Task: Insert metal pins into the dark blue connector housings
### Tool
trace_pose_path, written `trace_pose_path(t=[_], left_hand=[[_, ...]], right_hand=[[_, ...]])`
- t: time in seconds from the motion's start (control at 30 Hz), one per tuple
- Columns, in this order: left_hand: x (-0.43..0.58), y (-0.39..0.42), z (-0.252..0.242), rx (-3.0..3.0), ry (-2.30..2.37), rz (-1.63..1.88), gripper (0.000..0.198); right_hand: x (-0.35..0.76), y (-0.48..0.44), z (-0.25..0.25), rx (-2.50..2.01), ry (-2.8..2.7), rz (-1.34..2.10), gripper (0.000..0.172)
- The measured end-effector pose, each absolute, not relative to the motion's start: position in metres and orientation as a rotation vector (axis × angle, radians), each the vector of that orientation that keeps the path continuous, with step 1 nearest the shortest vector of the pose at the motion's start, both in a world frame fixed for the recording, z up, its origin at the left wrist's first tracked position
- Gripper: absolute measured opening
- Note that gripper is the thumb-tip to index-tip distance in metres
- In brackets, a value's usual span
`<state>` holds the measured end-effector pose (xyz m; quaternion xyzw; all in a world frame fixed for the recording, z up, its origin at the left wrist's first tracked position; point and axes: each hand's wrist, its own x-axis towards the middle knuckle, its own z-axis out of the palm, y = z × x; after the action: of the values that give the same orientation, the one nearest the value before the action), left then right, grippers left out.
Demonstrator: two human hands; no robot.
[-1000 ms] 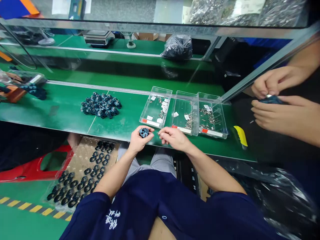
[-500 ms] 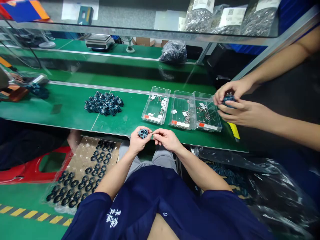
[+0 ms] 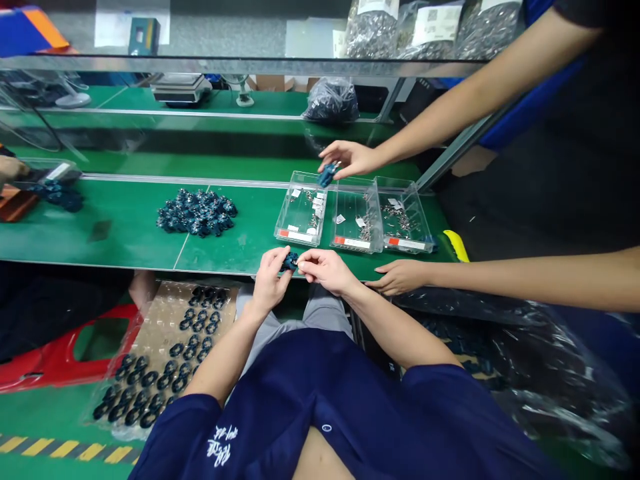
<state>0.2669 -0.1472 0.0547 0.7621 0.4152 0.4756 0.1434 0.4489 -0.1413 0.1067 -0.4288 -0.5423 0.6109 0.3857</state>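
As the left hand and right hand hold a small dark-blue moulded part in a narrow grip at lower centre, a slip could drop it onto the green bench, near the clear plastic tray, where a co-worker's reaching hand could knock it.

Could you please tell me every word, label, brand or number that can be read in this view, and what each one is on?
White print on the navy shirt: stylised characters, too blurred to read.
White labels on the bags of metal parts: too small to read.
Red-and-white strips on the clear plastic bins: too small to read.
Nothing here can be quoted.
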Motion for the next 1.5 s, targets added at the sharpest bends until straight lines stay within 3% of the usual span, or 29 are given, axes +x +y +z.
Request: trace_pose_path(t=[0.3,0.5,0.7,0.87,1.1,1.33,1.5], left_hand=[[0.264,-0.142,0.054,2.473,1.145,1.348,0.055],[0.264,-0.134,0.053,2.582,1.097,1.272,0.053],[0.269,-0.127,0.051,2.622,1.130,1.193,0.048],[0.273,-0.127,0.049,2.543,1.158,1.159,0.044],[0.283,-0.125,0.044,2.424,1.155,1.242,0.045],[0.312,-0.119,0.051,2.308,1.147,1.150,0.039],[0.334,-0.111,0.050,2.065,1.139,1.095,0.039]], right_hand=[[0.454,-0.133,0.092,-1.264,-1.327,1.602,0.012],[0.451,-0.134,0.084,-1.348,-1.310,1.452,0.009],[0.451,-0.130,0.078,-1.285,-1.003,1.719,0.012],[0.456,-0.127,0.071,-1.359,-1.174,1.574,0.013],[0.470,-0.120,0.068,-1.248,-0.946,1.748,0.028],[0.504,-0.116,0.071,-1.284,-0.838,1.924,0.016],[0.524,-0.110,0.072,-1.288,-0.801,1.942,0.018]])
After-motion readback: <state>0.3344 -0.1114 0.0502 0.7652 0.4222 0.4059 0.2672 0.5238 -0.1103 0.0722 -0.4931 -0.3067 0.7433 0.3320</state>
